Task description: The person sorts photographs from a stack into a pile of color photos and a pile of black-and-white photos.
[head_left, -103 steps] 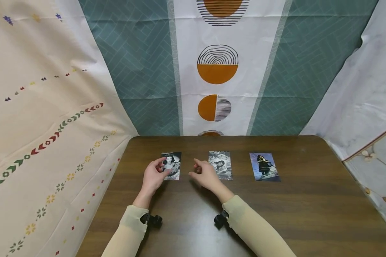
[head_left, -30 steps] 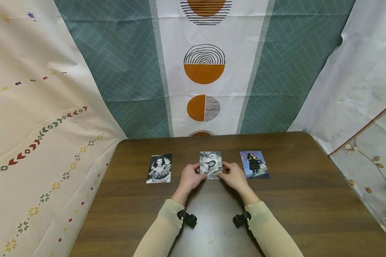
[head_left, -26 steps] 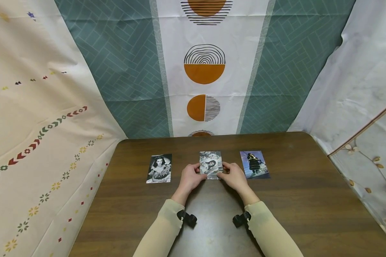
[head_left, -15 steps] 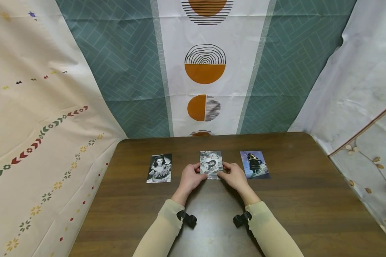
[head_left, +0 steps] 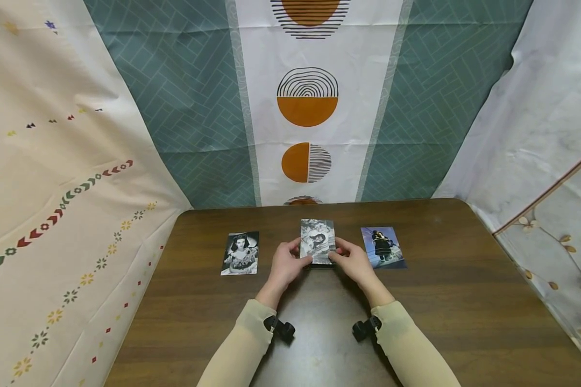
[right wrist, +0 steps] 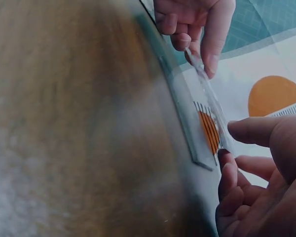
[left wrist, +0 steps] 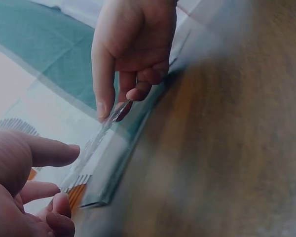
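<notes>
Both hands hold a small black-and-white photo print by its two sides, a little above the table. My left hand pinches its left edge between thumb and fingers. On the opposite edge, my right hand does the same. The wrist views show the print nearly edge-on, above a flat glossy sheet on the table; the sheet's face cannot be made out. To the left lies another black-and-white photo of a seated person. A bluish colour photo of a figure in dark clothes lies to the right.
The brown wooden table has rounded far corners. Behind it hangs a green and white cloth with orange circles. A cream patterned cloth borders the left, and a white one the right. Each wrist carries a small black camera.
From the left photo, my hands have moved to the middle one and taken its sides. In the last half second the middle print has risen off the table and moved slightly away.
</notes>
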Motion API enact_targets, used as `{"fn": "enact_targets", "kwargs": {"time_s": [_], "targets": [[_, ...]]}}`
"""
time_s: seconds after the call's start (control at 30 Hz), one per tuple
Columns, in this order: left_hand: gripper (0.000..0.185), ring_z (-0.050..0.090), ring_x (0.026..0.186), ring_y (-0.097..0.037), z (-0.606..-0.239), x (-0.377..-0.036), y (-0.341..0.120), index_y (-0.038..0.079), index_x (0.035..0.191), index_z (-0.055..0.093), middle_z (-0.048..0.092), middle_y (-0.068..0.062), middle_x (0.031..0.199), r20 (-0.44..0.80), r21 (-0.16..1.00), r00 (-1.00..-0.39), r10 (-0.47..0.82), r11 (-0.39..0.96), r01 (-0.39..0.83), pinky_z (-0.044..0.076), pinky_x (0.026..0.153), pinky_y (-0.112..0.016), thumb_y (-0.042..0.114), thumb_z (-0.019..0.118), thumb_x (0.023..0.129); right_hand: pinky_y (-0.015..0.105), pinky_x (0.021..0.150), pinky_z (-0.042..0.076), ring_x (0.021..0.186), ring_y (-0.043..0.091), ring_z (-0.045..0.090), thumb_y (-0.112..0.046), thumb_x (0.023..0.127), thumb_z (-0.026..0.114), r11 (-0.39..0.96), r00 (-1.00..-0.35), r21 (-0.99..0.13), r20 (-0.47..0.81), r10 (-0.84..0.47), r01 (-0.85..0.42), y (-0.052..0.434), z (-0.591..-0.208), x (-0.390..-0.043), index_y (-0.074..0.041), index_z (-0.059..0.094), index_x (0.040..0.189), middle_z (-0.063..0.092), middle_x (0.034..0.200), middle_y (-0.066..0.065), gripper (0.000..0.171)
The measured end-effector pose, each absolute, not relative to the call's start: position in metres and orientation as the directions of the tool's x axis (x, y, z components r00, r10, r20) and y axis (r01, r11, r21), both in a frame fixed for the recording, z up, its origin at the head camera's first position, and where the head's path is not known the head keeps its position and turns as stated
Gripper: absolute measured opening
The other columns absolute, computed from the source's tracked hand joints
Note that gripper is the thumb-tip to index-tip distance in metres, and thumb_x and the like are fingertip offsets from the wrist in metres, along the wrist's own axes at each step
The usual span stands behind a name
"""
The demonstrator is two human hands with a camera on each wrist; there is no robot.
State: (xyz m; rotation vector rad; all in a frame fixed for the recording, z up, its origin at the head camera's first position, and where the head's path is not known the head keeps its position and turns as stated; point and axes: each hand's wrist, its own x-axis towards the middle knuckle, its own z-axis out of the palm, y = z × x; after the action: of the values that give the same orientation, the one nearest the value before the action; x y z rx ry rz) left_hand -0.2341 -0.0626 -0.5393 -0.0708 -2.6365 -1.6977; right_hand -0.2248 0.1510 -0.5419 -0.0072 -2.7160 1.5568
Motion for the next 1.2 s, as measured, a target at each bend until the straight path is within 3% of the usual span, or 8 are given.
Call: {"fn": "enact_targets", "kwargs": {"time_s": [0.27,0.4,0.63,0.97,1.2], "targets": [[0.070,0.049,0.070,-0.011,-0.520,-0.236,-0.068,0.006,0.153,0.059,0.060,-0.008,0.102,0.051,0.958,-0.996,0.067,0.278,0.068,0.043,0.057,-0.024,0.005,0.084,0.087,0.034,0.076,0.048,0.090,0.022,0.061,-0.020,0.100,0.077,0.420,-0.999,-0.907,0.032,0.020,-0.021,0.147,-0.527,-0.228,-0.005,0.057,0.155,0.072,0.104,0.012,0.060],[0.067,0.048,0.069,-0.011,-0.513,-0.237,-0.072,0.011,0.155,0.058,0.061,-0.009,0.100,0.056,0.956,-0.996,0.068,0.283,0.074,0.043,0.059,-0.027,0.007,0.081,0.092,0.035,0.079,0.048,0.091,0.022,0.061,-0.022,0.100,0.077,0.406,-0.998,-0.913,0.056,0.024,-0.042,0.145,-0.519,-0.228,-0.008,0.056,0.156,0.072,0.103,0.012,0.061],[0.063,0.046,0.067,-0.012,-0.509,-0.234,-0.077,0.013,0.156,0.057,0.054,0.003,0.087,0.060,0.954,-0.996,0.059,0.289,0.075,0.043,0.061,-0.029,0.012,0.079,0.097,0.035,0.076,0.048,0.085,0.021,0.061,-0.025,0.101,0.077,0.413,-0.997,-0.909,0.067,0.025,-0.051,0.139,-0.512,-0.226,-0.011,0.057,0.156,0.073,0.101,0.010,0.061],[0.063,0.049,0.066,-0.011,-0.513,-0.230,-0.089,0.010,0.154,0.059,0.055,0.002,0.087,0.071,0.958,-0.996,0.057,0.274,0.084,0.045,0.056,-0.027,0.012,0.080,0.096,0.036,0.076,0.047,0.084,0.020,0.061,-0.029,0.100,0.078,0.441,-0.997,-0.896,0.073,0.012,-0.060,0.131,-0.517,-0.223,-0.011,0.058,0.155,0.074,0.099,0.006,0.061],[0.069,0.047,0.073,-0.011,-0.514,-0.228,-0.102,0.005,0.155,0.057,0.054,0.001,0.088,0.074,0.965,-0.995,0.060,0.249,0.086,0.040,0.065,-0.024,0.010,0.084,0.091,0.033,0.076,0.049,0.087,0.019,0.062,-0.027,0.095,0.083,0.427,-0.998,-0.902,0.061,-0.016,-0.062,0.119,-0.516,-0.221,-0.009,0.057,0.156,0.071,0.099,0.006,0.068]]}}
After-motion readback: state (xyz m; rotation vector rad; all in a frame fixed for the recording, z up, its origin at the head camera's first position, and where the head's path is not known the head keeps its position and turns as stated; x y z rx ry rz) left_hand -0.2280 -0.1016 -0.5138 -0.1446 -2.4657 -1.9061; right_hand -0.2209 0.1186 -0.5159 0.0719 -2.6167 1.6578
